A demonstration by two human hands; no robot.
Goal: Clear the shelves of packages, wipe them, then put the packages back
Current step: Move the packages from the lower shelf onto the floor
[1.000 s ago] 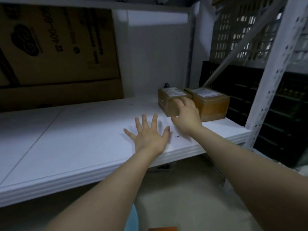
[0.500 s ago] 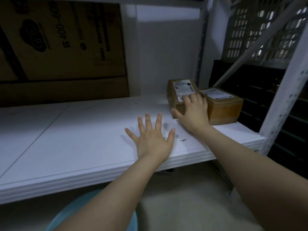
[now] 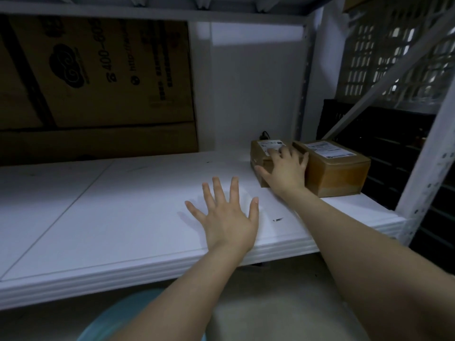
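The white shelf (image 3: 123, 217) carries two brown packages at its right end: the right package (image 3: 337, 173) nearest the shelf's right edge, the left package (image 3: 258, 156) just inward. The left package is held by the right hand (image 3: 285, 168), fingers laid over its top, thumb on its near face. So shallow a hold may slip if a lift is tried, or the right package may be nudged off the shelf's end. The left hand (image 3: 229, 217) is pressed flat, fingers spread, near the shelf's front edge.
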